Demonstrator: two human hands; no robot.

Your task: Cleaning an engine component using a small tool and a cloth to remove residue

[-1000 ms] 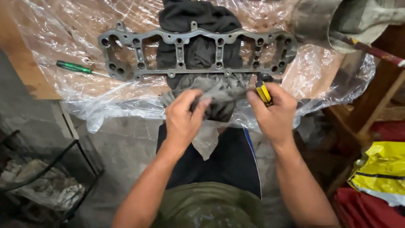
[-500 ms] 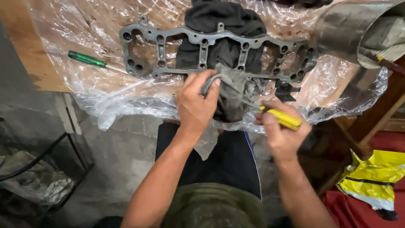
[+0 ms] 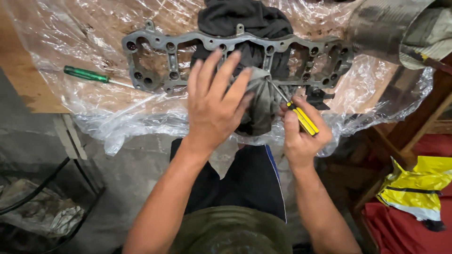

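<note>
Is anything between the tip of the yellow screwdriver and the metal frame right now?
Yes. The grey rag is bunched over the near edge of the metal frame, and the yellow screwdriver in the right hand points its shaft into that rag. The left hand lies spread over the rag beside it.

Left hand point(image 3: 214, 106) spread on grey rag point(image 3: 261, 96), right hand point(image 3: 296, 131) gripping yellow screwdriver point(image 3: 301, 117), metal frame point(image 3: 235, 51) behind

Grey rag point(image 3: 261, 96) bunched at table edge; yellow-black screwdriver point(image 3: 295, 113) tilted, tip on rag.
</note>
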